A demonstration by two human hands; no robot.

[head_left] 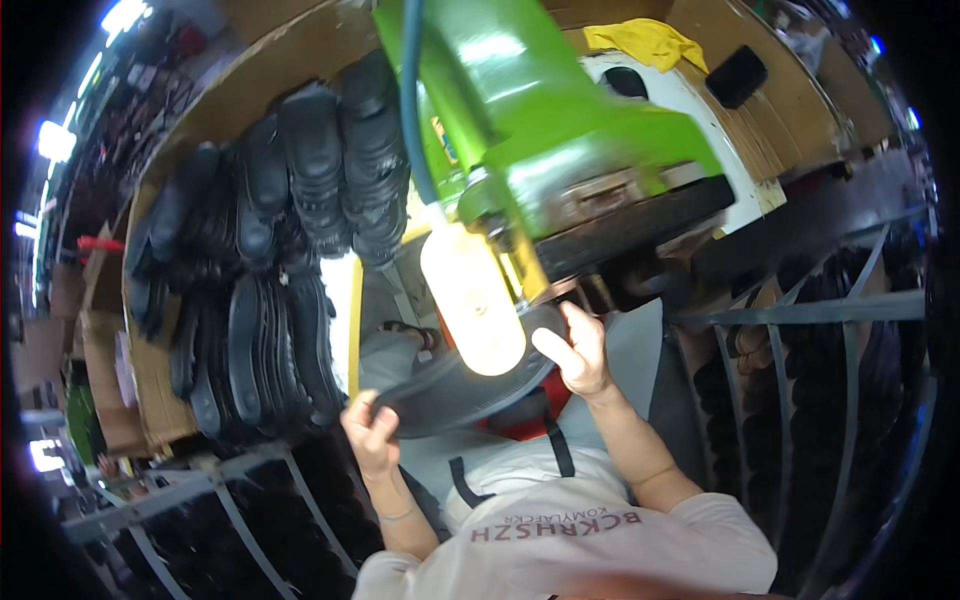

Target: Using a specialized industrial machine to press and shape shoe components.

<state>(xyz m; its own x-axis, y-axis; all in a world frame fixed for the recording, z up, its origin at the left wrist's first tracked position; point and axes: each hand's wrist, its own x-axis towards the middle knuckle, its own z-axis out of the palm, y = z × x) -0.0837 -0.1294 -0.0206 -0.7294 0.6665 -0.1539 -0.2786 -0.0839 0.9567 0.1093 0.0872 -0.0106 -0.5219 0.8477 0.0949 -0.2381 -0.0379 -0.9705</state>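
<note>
A long black shoe sole (455, 397) is stretched across between my two hands, below a bright lamp (478, 310). Its left end is pinched between the thumb and fingers of my left hand (372, 436). At the other end, my right hand (577, 350) grips it with the thumb on top, close to the working head of a green machine (560, 130). The lamp covers part of the sole's upper edge. Whether the sole touches the machine is hidden.
Stacks of black soles (255, 340) stand in a cardboard-lined bay on the left. A blue-grey hose (411, 110) runs down to the lamp. A yellow cloth (645, 43) and a black pad (737, 77) lie behind the machine. Metal racks (800, 310) flank me on both sides.
</note>
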